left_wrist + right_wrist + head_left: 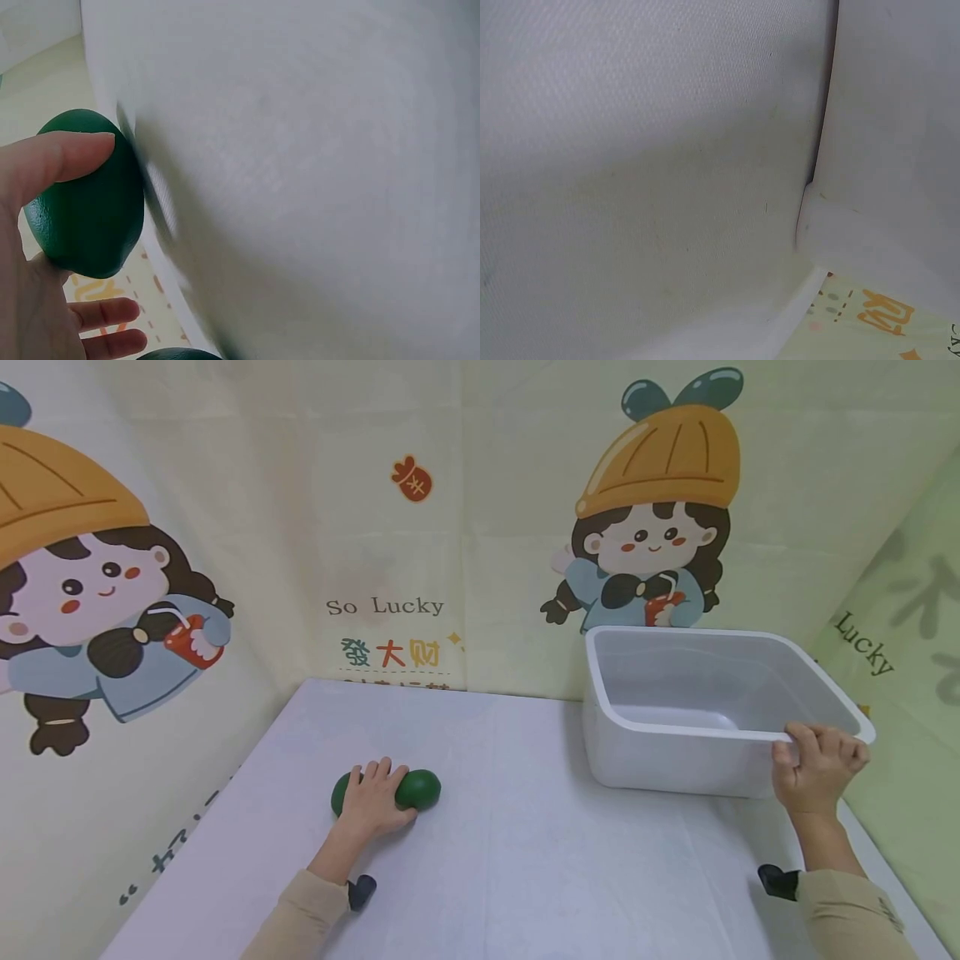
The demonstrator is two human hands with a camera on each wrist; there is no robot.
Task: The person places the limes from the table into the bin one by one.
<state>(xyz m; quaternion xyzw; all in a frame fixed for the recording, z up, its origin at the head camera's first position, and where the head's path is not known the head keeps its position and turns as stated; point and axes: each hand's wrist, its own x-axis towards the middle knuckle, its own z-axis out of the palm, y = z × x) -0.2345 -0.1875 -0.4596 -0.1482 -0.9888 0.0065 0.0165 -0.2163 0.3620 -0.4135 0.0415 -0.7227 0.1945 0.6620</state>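
Two dark green, smooth, egg-shaped fruits lie side by side at the left of the table. My left hand (372, 802) is over them from above and grips the right-hand fruit (422, 788), its thumb lying across the skin in the left wrist view. Partly hidden behind my fingers is the other fruit (341, 793); only its top edge (180, 355) shows at the bottom of the left wrist view. On the right, my right hand (819, 768) holds the near rim of a white rectangular bin (667, 762), fingers curled over the edge. The bin's visible inside holds nothing.
The white table (540, 852) extends between the fruits and the bin. Behind it and at both sides hangs a printed cloth (510, 527) with cartoon figures and lettering. The bin stands near the table's back right corner.
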